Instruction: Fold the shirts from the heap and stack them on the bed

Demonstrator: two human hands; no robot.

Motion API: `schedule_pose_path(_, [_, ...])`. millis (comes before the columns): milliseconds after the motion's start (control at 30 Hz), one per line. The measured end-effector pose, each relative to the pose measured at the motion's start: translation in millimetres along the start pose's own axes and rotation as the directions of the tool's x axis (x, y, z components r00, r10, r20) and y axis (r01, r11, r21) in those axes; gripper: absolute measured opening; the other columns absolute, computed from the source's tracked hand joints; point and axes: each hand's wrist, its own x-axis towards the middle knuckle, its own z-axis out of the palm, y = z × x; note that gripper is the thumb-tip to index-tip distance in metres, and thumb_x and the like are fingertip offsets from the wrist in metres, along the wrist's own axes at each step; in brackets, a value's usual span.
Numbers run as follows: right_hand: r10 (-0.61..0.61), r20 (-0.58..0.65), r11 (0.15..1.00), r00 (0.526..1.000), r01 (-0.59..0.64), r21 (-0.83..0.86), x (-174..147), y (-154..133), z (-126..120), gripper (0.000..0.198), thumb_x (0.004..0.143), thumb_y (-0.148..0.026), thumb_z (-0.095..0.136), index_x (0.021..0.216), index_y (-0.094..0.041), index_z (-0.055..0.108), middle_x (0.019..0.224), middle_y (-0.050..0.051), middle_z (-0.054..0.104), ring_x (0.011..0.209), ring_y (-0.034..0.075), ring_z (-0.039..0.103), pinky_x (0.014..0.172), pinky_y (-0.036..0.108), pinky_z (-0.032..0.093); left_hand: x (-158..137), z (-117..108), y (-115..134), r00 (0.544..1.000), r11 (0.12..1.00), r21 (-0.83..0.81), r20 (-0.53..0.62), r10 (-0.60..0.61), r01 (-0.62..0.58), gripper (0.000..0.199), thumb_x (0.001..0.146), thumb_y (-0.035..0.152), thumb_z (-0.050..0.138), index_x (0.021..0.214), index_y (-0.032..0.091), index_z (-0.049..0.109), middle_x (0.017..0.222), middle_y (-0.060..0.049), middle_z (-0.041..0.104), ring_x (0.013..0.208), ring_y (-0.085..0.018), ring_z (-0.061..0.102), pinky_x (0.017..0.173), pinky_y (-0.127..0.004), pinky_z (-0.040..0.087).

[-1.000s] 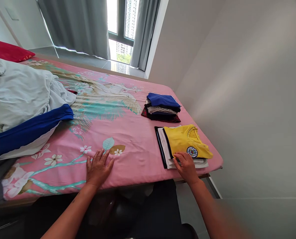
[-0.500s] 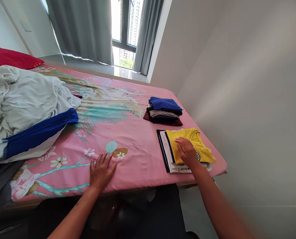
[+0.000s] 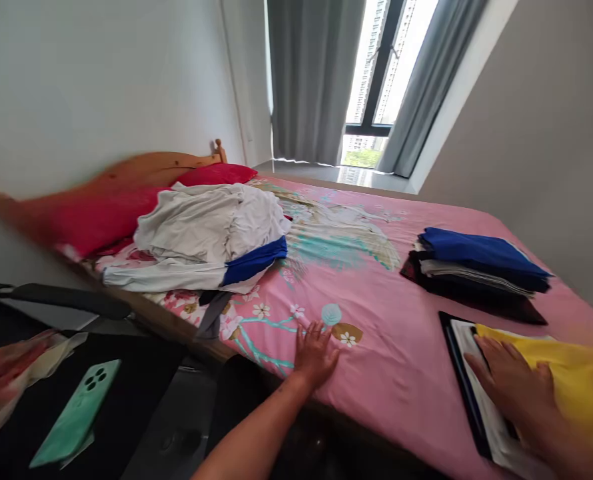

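Observation:
My left hand [image 3: 315,357] lies flat on the pink flowered bedsheet [image 3: 376,393], fingers spread and holding nothing. At the lower right, my right hand [image 3: 519,383] rests with its palm down on a folded yellow T-shirt [image 3: 571,363], the top piece of a stack with white and black folded clothes under it. Behind that stack sits another pile of folded clothes [image 3: 481,273], with a blue piece on top and dark and striped ones below. To the left, a loose heap of white clothes [image 3: 211,227] with a blue band lies unfolded on the bed.
Red pillows [image 3: 111,213] lie against the wooden headboard [image 3: 156,163]. On a black chair seat [image 3: 141,373] at the lower left are a green phone [image 3: 79,410] and a clear plastic bag [image 3: 16,373]. Grey curtains [image 3: 316,80] flank the window.
The view has swung left, bringing the headboard, phone and chair into sight. My left hand stays put on the sheet; my right hand stays at the yellow T-shirt, now lying flatter on it.

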Motion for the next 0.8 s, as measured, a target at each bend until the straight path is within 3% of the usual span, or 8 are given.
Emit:
schedule_pose_path(133, [-0.237, 0.133, 0.970, 0.962, 0.241, -0.015, -6, -87, 60, 0.050, 0.086, -0.052, 0.032, 0.118, -0.026, 0.060, 0.129, 0.012, 0.056, 0.130, 0.033, 0.039, 0.102, 0.062, 0.026, -7, 3, -1, 0.999, 0.997, -0.080, -0.021, -0.024, 0.023, 0.056, 0.082, 0.047, 0.054, 0.134, 0.027, 0.047, 0.142, -0.011, 0.044, 0.136, -0.029, 0.030, 0.115, -0.057, 0.008])
schedule_pose_path(233, [-0.171, 0.292, 0.980, 0.941, 0.193, -0.048, -18, -167, 110, 0.051, 0.089, -0.046, 0.027, 0.124, -0.022, 0.056, 0.133, 0.011, 0.052, 0.128, 0.030, 0.041, 0.100, 0.059, 0.030, -10, 3, -3, 0.996, 0.984, -0.169, -0.063, -0.070, 0.058, 0.045, 0.088, 0.037, 0.045, 0.132, 0.025, 0.048, 0.139, -0.008, 0.049, 0.134, -0.025, 0.034, 0.116, -0.055, 0.011])
schedule_pose_path(333, [-0.047, 0.234, 0.983, 0.971, 0.086, -0.160, -29, -216, 140, 0.049, 0.089, -0.042, 0.031, 0.128, -0.022, 0.052, 0.139, 0.011, 0.045, 0.129, 0.031, 0.037, 0.103, 0.060, 0.022, -12, 0, -7, 0.981, 0.961, -0.267, -0.154, -0.120, 0.076, 0.039, 0.089, 0.025, 0.041, 0.127, 0.021, 0.051, 0.131, -0.007, 0.056, 0.128, -0.021, 0.043, 0.115, -0.050, 0.019])
schedule_pose_path(467, [-0.148, 0.143, 0.982, 0.979, 0.163, -0.099, -33, -218, 144, 0.047, 0.090, -0.042, 0.034, 0.122, -0.017, 0.056, 0.133, 0.012, 0.049, 0.125, 0.029, 0.040, 0.104, 0.050, 0.024, -13, 0, -9, 0.956, 0.902, -0.424, -0.221, -0.191, 0.082, 0.031, 0.088, 0.023, 0.043, 0.114, 0.019, 0.059, 0.118, -0.006, 0.063, 0.115, -0.019, 0.053, 0.113, -0.045, 0.026])
schedule_pose_path(600, [-0.202, 0.063, 0.979, 0.977, 0.202, -0.003, -32, -204, 141, 0.043, 0.089, -0.040, 0.036, 0.114, -0.014, 0.060, 0.127, 0.013, 0.055, 0.120, 0.027, 0.044, 0.102, 0.044, 0.028, -5, -12, -19, 0.942, 0.792, -0.590, -0.150, -0.301, 0.159, 0.027, 0.087, 0.025, 0.046, 0.106, 0.018, 0.063, 0.107, -0.007, 0.067, 0.102, -0.018, 0.060, 0.100, -0.040, 0.043])
schedule_pose_path(700, [-0.203, 0.008, 0.979, 0.979, 0.203, 0.022, -30, -204, 144, 0.041, 0.088, -0.040, 0.038, 0.111, -0.015, 0.062, 0.124, 0.013, 0.057, 0.118, 0.028, 0.046, 0.100, 0.044, 0.029, 20, -52, -50, 0.946, 0.845, -0.529, -0.224, -0.236, 0.085, 0.028, 0.085, 0.027, 0.047, 0.108, 0.018, 0.062, 0.114, -0.008, 0.064, 0.109, -0.019, 0.057, 0.098, -0.037, 0.044])
schedule_pose_path(767, [-0.201, -0.012, 0.979, 0.980, 0.201, 0.033, -29, -205, 147, 0.040, 0.087, -0.039, 0.039, 0.110, -0.015, 0.062, 0.123, 0.012, 0.057, 0.117, 0.028, 0.046, 0.101, 0.044, 0.029, 45, -93, -82, 0.939, 0.951, -0.308, -0.318, -0.133, 0.030, 0.032, 0.082, 0.024, 0.050, 0.112, 0.017, 0.060, 0.124, -0.010, 0.059, 0.125, -0.023, 0.046, 0.108, -0.042, 0.033])
schedule_pose_path(800, [-0.198, -0.020, 0.979, 0.980, 0.199, 0.037, -29, -205, 148, 0.040, 0.086, -0.039, 0.040, 0.110, -0.015, 0.062, 0.123, 0.012, 0.058, 0.117, 0.028, 0.047, 0.101, 0.044, 0.029, 58, -115, -99, 0.932, 0.981, -0.181, -0.339, -0.129, 0.070, 0.036, 0.081, 0.023, 0.052, 0.116, 0.017, 0.059, 0.131, -0.011, 0.054, 0.131, -0.024, 0.039, 0.111, -0.044, 0.027])
